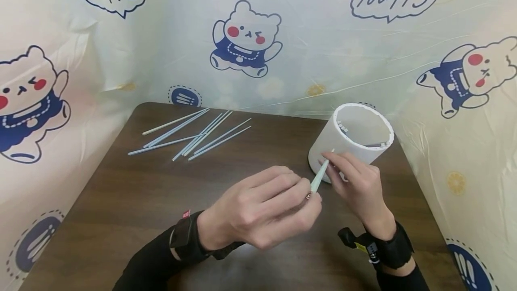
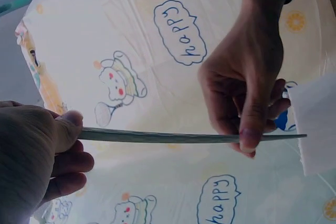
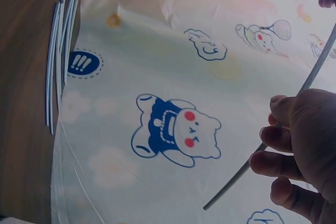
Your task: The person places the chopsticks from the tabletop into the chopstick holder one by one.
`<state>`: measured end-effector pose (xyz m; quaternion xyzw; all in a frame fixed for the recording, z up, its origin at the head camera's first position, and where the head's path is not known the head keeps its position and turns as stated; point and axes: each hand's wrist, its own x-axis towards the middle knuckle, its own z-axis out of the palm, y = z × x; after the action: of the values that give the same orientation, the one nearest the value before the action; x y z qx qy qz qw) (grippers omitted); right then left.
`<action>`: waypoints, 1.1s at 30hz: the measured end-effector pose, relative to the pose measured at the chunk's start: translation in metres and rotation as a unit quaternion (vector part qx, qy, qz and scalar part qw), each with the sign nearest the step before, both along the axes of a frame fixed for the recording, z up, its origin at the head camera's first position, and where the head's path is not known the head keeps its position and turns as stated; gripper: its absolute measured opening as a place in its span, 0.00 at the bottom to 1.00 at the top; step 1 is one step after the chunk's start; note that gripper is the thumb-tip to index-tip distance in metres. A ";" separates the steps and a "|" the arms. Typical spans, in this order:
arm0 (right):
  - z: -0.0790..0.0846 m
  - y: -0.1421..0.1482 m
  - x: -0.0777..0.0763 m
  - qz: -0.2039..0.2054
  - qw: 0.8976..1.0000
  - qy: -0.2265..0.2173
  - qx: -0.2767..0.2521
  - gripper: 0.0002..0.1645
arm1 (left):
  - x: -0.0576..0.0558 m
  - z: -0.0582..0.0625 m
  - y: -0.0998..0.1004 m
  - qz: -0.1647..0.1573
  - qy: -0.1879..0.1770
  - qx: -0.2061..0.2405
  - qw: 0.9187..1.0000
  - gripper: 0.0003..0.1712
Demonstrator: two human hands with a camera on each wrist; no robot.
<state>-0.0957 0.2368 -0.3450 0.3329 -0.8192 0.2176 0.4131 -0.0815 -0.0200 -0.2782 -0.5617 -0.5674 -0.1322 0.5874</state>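
A thin pale-green stick [image 1: 320, 178] is held between both hands over the table. My left hand [image 1: 266, 205] pinches its near end between thumb and fingers. Farther along, my right hand [image 1: 359, 183] grips it near the other end, with a narrow tip sticking out past the fingers. In the left wrist view the stick [image 2: 157, 136] runs almost level from one hand to the other and narrows toward its tip. The right wrist view shows the same stick [image 3: 226, 188] slanting past the fingers. Just behind my right hand stands a white open-topped cylinder [image 1: 323, 145].
Several thin pale-blue and whitish sticks [image 1: 173, 130] lie loosely crossed at the back left of the brown table [image 1: 121, 210]. A curtain [image 1: 307, 39] printed with bears and the word "happy" hangs along the back and sides. Black straps hold cameras on both wrists.
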 end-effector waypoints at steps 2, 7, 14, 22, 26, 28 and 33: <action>0.002 0.004 -0.002 -0.012 1.000 0.010 -0.012 0.24 | -0.004 0.002 0.006 0.001 0.011 0.007 1.000 0.08; 0.003 0.014 -0.007 -0.051 0.997 0.029 -0.052 0.23 | -0.020 0.004 0.024 -0.003 0.034 0.028 0.999 0.11; 0.002 0.027 -0.015 -0.098 0.992 0.017 -0.084 0.25 | -0.038 -0.005 0.045 0.043 0.022 0.016 0.999 0.12; 0.000 0.037 -0.019 -0.122 0.989 -0.003 -0.079 0.27 | -0.041 -0.029 0.055 0.135 -0.142 -0.120 0.973 0.23; -0.003 0.039 -0.019 -0.119 0.990 -0.019 -0.073 0.15 | -0.046 -0.036 0.058 0.147 -0.210 -0.183 0.949 0.31; -0.005 0.039 -0.020 -0.119 0.990 -0.025 -0.069 0.12 | -0.051 -0.039 0.061 0.158 -0.235 -0.209 0.936 0.35; -0.008 0.037 -0.021 -0.126 0.989 -0.035 -0.068 0.16 | -0.063 -0.049 0.064 0.199 -0.277 -0.260 0.903 0.41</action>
<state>-0.1164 0.2741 -0.3531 0.1902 -0.8520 0.2309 0.4297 -0.1447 0.0440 -0.3273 -0.5106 -0.8214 -0.0100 0.2539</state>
